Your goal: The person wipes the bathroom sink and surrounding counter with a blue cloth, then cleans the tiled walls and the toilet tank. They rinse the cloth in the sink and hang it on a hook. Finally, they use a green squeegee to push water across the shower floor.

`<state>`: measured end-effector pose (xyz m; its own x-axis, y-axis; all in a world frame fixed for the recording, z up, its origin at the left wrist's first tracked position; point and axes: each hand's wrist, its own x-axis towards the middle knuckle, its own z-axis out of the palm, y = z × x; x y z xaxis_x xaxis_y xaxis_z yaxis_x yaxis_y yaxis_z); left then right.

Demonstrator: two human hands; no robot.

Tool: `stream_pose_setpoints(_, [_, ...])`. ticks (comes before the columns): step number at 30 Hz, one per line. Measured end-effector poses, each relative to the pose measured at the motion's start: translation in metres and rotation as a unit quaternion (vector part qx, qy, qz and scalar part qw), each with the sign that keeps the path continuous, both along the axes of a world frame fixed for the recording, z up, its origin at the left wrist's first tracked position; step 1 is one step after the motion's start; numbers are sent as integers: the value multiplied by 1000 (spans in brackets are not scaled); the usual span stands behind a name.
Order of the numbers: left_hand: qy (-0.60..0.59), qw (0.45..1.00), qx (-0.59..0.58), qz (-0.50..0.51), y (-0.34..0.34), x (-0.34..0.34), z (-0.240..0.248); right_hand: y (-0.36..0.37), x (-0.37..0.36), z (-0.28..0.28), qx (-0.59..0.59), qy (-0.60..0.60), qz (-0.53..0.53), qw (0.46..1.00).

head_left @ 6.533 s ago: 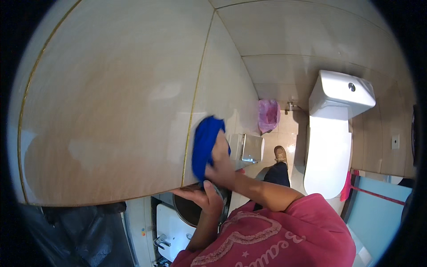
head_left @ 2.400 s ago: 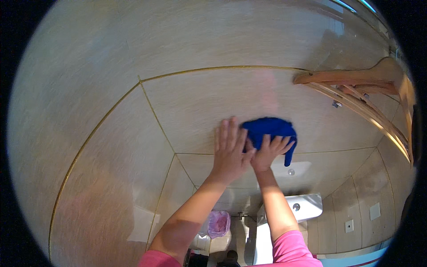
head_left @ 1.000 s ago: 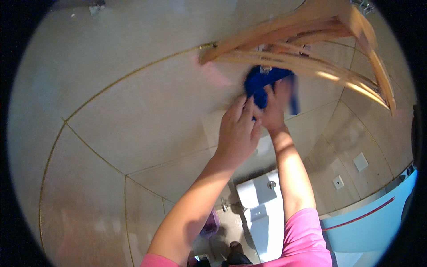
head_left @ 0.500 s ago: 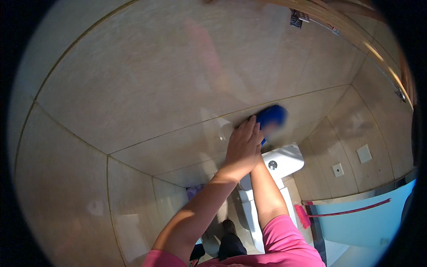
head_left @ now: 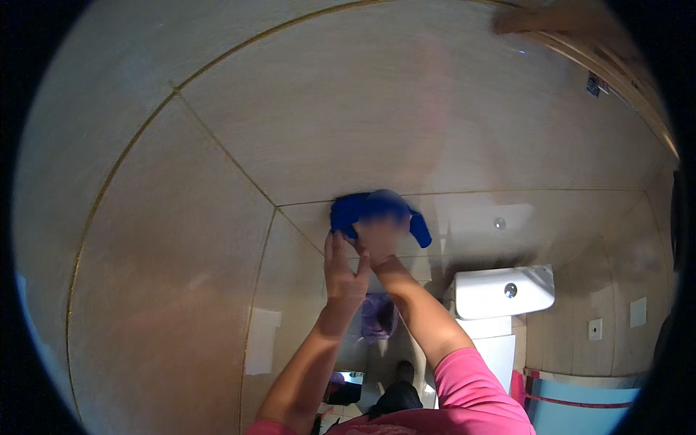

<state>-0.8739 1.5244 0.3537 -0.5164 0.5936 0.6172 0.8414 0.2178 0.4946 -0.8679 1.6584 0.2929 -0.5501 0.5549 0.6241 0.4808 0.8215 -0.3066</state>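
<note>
At frame centre, pressing blue cloth [head_left: 348,210] to wall [head_left: 471,130] under right hand [head_left: 380,238], blurring too much to tell grip; holding left hand [head_left: 344,281] half-spread alongside; now working left of white cistern [head_left: 480,291] instead of above it, nearer wall corner [head_left: 297,230].

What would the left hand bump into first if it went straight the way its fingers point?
Probably the blue cloth, just ahead of the left hand; depth is unclear, so it might meet the tiled wall behind the cloth first.
</note>
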Motion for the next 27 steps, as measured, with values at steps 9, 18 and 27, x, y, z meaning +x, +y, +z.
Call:
stream_pose_setpoints(9, [-258, 959, -6, 114, -35, -47, -29, -54, -58, 33, -72, -191, 217, 955])
stream_pose_setpoints(18, [-306, 951, 38, -6, 3, 1, -68, -6, 24, -8, -80, -229, 235, 941])
stream_pose_setpoints(27, [-153, 969, -74, -177, 87, 149, -52, 94, 169, -73, 106, 56, -92, 989])
